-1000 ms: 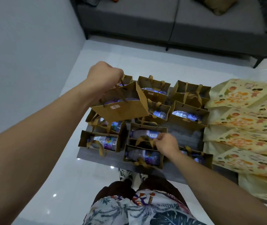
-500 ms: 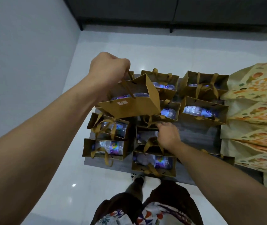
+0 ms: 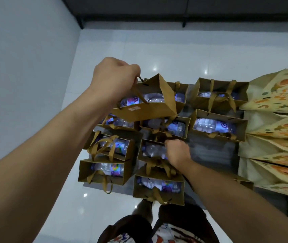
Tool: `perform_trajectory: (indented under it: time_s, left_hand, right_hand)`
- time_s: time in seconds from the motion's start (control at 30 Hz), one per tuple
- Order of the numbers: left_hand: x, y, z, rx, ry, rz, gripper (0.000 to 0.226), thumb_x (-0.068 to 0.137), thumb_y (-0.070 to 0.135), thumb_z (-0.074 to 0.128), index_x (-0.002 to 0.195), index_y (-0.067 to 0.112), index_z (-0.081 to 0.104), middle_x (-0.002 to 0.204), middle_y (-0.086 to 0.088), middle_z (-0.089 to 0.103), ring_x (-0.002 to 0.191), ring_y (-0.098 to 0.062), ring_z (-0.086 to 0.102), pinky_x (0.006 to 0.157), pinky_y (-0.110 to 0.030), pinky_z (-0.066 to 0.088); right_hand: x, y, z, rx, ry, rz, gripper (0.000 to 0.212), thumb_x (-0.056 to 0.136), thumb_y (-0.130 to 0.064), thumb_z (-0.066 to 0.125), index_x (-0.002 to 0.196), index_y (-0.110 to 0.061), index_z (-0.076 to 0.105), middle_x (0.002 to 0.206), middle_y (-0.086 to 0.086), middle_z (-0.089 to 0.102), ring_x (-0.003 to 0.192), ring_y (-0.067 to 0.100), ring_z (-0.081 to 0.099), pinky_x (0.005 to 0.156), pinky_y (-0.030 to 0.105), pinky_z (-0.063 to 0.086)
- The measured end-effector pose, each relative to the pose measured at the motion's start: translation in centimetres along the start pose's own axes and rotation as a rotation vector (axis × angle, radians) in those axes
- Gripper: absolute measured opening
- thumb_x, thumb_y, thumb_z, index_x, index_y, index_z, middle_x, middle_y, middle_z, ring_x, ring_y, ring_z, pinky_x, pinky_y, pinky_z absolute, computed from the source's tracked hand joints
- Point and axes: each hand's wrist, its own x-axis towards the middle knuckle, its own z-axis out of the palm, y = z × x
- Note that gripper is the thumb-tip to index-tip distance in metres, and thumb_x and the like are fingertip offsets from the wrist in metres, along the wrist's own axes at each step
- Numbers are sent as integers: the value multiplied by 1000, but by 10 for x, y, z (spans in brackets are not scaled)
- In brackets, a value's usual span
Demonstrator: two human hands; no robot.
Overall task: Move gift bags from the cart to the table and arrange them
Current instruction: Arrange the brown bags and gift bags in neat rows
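Note:
Several brown paper gift bags with ribbon handles and water bottles inside stand on a grey table (image 3: 213, 151). My left hand (image 3: 115, 79) grips the handles of one lifted gift bag (image 3: 146, 104), which hangs tilted above the back left bags. My right hand (image 3: 177, 151) is low in the middle of the table, fingers curled round the ribbon handles of a standing bag (image 3: 152, 151). Other bags stand around it, such as one at the front (image 3: 159, 190) and one at the right (image 3: 218, 125).
Yellow patterned bags (image 3: 276, 137) lie overlapped along the table's right side. A white glossy floor (image 3: 139, 50) surrounds the table, a grey wall (image 3: 26, 50) is at the left, and a dark sofa base (image 3: 157, 13) runs along the far edge.
My right hand has shifted from the front bags further in to the middle bag's handles. The lifted bag stays in my left hand. The camera has tilted down.

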Motion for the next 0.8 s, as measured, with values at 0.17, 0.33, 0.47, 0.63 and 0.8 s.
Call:
perform_trajectory:
  time_s: [0.17,0.33,0.47,0.63,0.8]
  left_hand:
    - [3,31,17,-11,-14,33,26,87,28,63,66,12,68,57,1,54,57,-19,48,59,-30,41]
    - [7,56,37,21,-10,91,27,90,30,62,75,9,72,67,-2,58,62,-17,51,61,-31,44]
    - [14,71,63,22,-16,101,28,91,31,63,70,13,70,65,-1,56,59,-16,48,54,-27,38]
    - [25,86,94,15,-30,128,28,92,30,62,73,12,72,71,-4,60,62,-16,51,58,-29,44]
    - [37,104,109,8,-35,143,28,93,31,62,69,17,68,78,-6,64,74,-23,59,66,-36,51]
  right_hand:
    - [-13,20,-24,194,447,-80,14,94,-26,62,89,-19,72,77,1,70,70,23,66,58,31,50]
    - [9,104,-100,185,691,182,26,94,-23,63,117,-13,69,108,7,70,104,26,60,87,38,50]
    - [52,176,-138,-27,352,279,75,79,-18,73,147,-12,42,147,11,46,123,35,48,104,43,44]
    - [88,209,-147,9,137,280,94,75,-45,82,153,-27,33,154,-1,39,133,32,39,109,44,38]
    - [92,228,-150,751,735,536,24,80,-16,65,104,-13,68,112,9,64,104,28,62,94,38,51]
